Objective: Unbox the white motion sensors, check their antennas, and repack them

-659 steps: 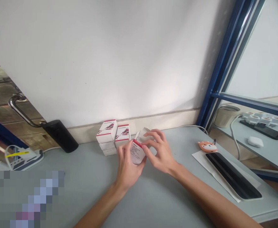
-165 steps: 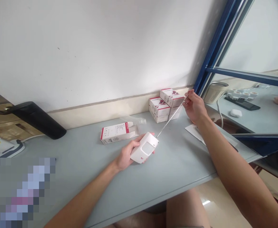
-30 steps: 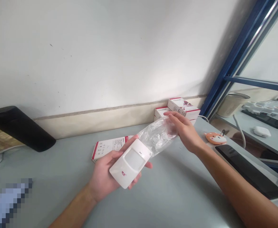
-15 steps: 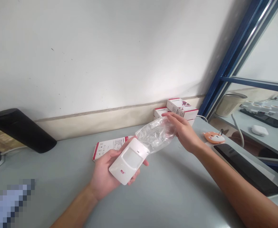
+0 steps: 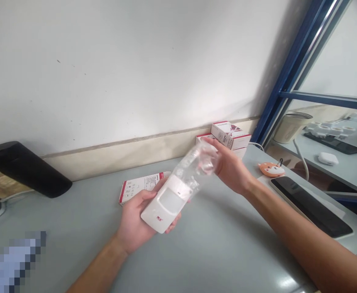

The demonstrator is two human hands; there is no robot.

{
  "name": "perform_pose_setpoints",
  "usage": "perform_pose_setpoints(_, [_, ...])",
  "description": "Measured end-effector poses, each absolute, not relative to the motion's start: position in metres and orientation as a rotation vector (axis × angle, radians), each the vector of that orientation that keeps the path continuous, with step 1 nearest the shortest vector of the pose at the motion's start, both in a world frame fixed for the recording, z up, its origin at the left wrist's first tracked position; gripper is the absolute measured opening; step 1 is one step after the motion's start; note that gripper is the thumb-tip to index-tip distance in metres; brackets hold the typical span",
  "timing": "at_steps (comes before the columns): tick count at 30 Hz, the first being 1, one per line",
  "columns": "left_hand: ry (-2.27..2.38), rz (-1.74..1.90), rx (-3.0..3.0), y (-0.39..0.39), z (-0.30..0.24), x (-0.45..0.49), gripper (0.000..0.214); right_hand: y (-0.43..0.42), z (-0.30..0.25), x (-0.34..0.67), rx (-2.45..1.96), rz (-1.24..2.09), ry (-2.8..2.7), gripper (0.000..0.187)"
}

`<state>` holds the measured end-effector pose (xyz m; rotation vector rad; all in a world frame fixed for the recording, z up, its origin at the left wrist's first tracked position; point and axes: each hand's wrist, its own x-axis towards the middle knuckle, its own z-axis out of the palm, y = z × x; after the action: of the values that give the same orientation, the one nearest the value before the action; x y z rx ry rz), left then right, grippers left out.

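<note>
My left hand (image 5: 137, 215) is wrapped round a white motion sensor (image 5: 158, 217) with a curved window and a small red mark, held tilted above the table. A clear plastic bag (image 5: 186, 167) covers the sensor's upper part and reaches up to the right. My right hand (image 5: 228, 165) grips the bag's far end, its fingers partly behind or inside the crinkled film; which of these I cannot tell. Behind my left hand, a white and red box (image 5: 132, 189) lies flat on the grey table (image 5: 205, 252).
White and red boxes (image 5: 231, 136) are stacked against the wall. On the right are an orange animal-shaped case (image 5: 270, 169) and a black phone-like slab (image 5: 311, 205). A black cylinder (image 5: 28, 169) leans at the left. A blue frame (image 5: 288, 61) borders the right side.
The plastic bag has come down over the upper part of the motion sensor. My right hand has shifted slightly and still holds the bag; my left hand keeps its grip.
</note>
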<state>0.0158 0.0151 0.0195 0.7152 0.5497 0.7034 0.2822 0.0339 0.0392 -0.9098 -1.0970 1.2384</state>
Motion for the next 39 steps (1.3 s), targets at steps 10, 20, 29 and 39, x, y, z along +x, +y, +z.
perform_pose_setpoints(10, [0.623, 0.976, 0.813, 0.011, 0.024, 0.025, 0.027, 0.013, 0.017, 0.240, -0.749, 1.624, -1.109, 0.053])
perform_pose_setpoints(20, [0.713, 0.945, 1.115, 0.011, -0.001, 0.035, 0.020, 0.024, 0.024, 0.263, -0.930, 1.331, -1.520, 0.049])
perform_pose_setpoints(29, [0.842, 0.993, 1.594, 0.012, -0.016, 0.037, 0.043, 0.025, 0.018, 0.262, -0.949, 1.148, -1.897, 0.050])
perform_pose_setpoints(39, [0.942, 0.997, 1.699, 0.015, -0.023, 0.037, 0.065, 0.032, -0.006, 0.264, -1.084, 1.000, -2.143, 0.041])
